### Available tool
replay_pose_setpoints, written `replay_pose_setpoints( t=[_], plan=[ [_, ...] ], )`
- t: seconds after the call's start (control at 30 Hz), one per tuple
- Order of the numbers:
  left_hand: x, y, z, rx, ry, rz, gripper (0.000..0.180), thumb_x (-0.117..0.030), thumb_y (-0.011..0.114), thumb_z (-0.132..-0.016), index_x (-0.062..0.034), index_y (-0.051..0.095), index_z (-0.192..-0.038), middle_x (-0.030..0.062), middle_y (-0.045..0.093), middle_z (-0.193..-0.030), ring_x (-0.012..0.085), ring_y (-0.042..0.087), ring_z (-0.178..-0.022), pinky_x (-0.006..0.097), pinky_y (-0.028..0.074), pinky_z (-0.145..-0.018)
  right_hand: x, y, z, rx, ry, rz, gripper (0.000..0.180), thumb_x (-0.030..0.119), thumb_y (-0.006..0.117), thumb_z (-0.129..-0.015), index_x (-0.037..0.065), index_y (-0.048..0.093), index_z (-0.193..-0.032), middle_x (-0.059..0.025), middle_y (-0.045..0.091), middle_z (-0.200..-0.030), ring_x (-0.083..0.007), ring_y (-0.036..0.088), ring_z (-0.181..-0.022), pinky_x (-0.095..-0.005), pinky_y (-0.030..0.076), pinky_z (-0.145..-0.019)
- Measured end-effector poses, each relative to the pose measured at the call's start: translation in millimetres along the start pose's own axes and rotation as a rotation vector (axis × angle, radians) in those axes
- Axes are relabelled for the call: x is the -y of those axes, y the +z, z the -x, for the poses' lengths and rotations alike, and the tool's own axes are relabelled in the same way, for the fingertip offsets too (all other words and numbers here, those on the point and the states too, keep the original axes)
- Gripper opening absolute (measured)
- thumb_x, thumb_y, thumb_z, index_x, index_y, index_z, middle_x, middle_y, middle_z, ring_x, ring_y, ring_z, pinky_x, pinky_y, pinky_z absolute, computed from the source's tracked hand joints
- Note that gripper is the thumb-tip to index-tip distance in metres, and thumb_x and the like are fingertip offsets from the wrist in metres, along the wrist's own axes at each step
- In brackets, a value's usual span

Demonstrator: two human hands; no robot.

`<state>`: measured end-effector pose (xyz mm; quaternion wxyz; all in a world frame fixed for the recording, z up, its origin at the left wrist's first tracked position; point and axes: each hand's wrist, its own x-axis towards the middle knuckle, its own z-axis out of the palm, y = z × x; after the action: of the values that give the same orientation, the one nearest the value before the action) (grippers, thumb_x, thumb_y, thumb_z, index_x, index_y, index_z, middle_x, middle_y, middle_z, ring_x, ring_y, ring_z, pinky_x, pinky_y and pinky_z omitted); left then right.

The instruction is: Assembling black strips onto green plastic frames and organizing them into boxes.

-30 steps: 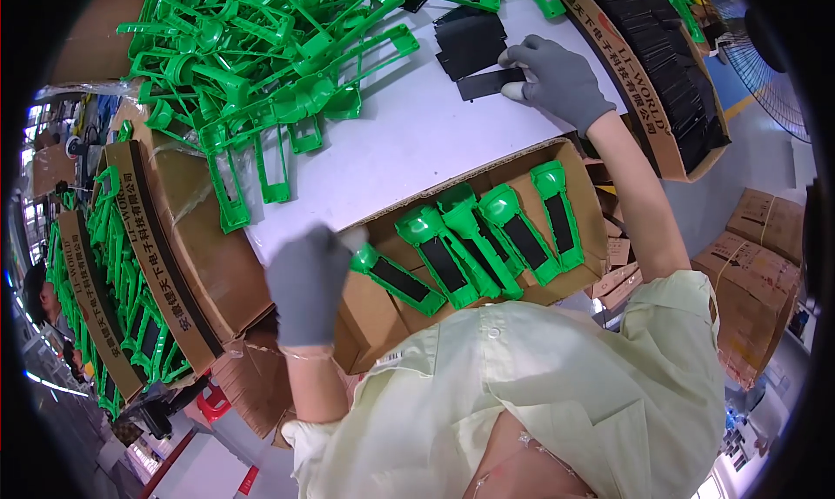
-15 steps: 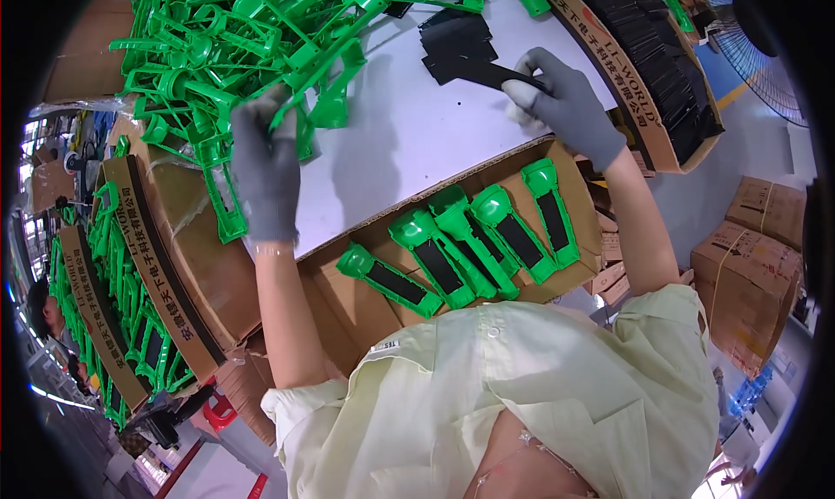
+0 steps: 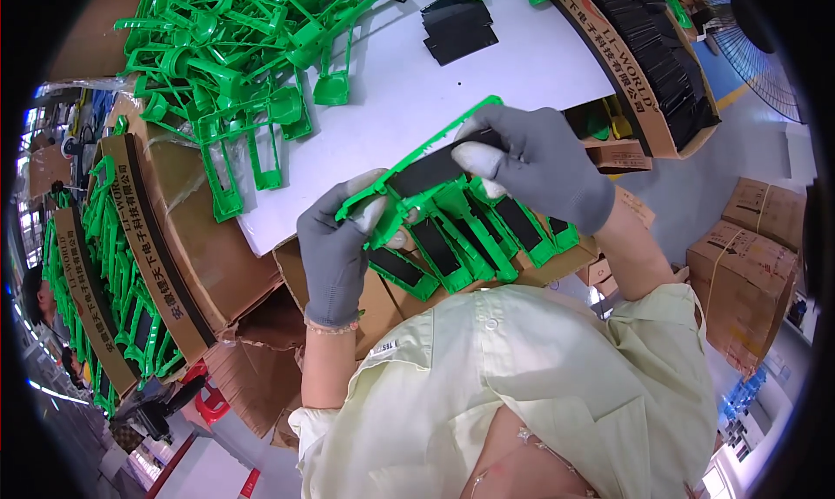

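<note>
Head view, and the left hand (image 3: pixel 337 249) grips one end of a green plastic frame (image 3: pixel 389 222), thumb on its face; the right hand (image 3: pixel 546 164) pinches a black rectangular strip (image 3: pixel 428 169) along it, between both sets of fingers, above the bench's (image 3: pixel 531 69) near edge.
</note>
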<state>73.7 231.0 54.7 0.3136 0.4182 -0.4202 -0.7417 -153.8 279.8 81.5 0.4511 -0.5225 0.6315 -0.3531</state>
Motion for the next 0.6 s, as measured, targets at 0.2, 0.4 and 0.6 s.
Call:
replay_pose_setpoints(
  t=[0.2, 0.4, 0.6],
  plan=[
    [6, 9, 9, -0.024, -0.047, 0.097, 0.027, 0.002, 0.059, -0.084, 0.0091, 0.06, -0.109, 0.0122, 0.064, -0.086, 0.0198, 0.066, -0.069, 0.025, 0.054, -0.054, -4, 13, 13, -0.112, -0.151, 0.224, 0.024, 0.021, 0.062, -0.088, 0.0, 0.059, -0.099, -0.0061, 0.061, -0.064, -0.0084, 0.059, -0.051, -0.0241, 0.045, -0.049],
    [7, 25, 14, -0.092, -0.095, -0.129, 0.031, -0.004, 0.059, -0.086, 0.0096, 0.056, -0.114, 0.0126, 0.064, -0.083, 0.0177, 0.064, -0.067, 0.021, 0.046, -0.05, -27, 18, 9, -0.031, -0.089, 0.273, 0.029, 0.025, 0.064, -0.086, 0.002, 0.058, -0.102, -0.0073, 0.062, -0.068, -0.0125, 0.059, -0.053, -0.0263, 0.047, -0.052],
    [6, 14, 24, -0.082, -0.108, -0.14, 0.033, -0.006, 0.059, -0.083, 0.0092, 0.057, -0.112, 0.0138, 0.065, -0.082, 0.0169, 0.064, -0.065, 0.022, 0.048, -0.052, -19, 13, 15, -0.54, -0.296, 0.348, 0.031, 0.024, 0.069, -0.08, 0.003, 0.058, -0.1, -0.0048, 0.064, -0.081, -0.0115, 0.06, -0.061, -0.0243, 0.047, -0.058]
  ],
)
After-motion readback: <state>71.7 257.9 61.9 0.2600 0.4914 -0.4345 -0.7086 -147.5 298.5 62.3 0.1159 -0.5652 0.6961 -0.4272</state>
